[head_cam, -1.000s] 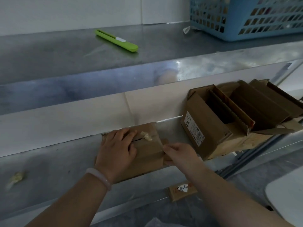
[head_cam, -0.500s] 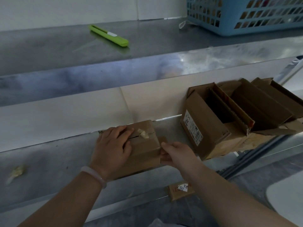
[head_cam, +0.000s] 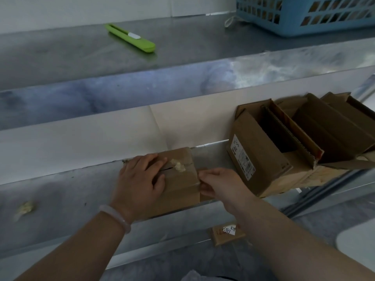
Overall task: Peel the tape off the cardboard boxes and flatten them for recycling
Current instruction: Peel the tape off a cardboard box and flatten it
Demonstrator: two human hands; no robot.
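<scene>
Pinching the box's (head_cam: 182,185) right edge, the right hand (head_cam: 221,183) curls thumb to forefinger. Left hand (head_cam: 140,183) lies flat on top, fingers straight. That one box sits on the lower shelf (head_cam: 60,195), near the open boxes (head_cam: 261,159), whose number I cannot tell.

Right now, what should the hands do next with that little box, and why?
Probably pull the right hand rightward to peel whatever its fingers pinch at the right edge of the small box. The left hand lies flat on top, steadying it, and a tape wad sits on the top seam.
</scene>
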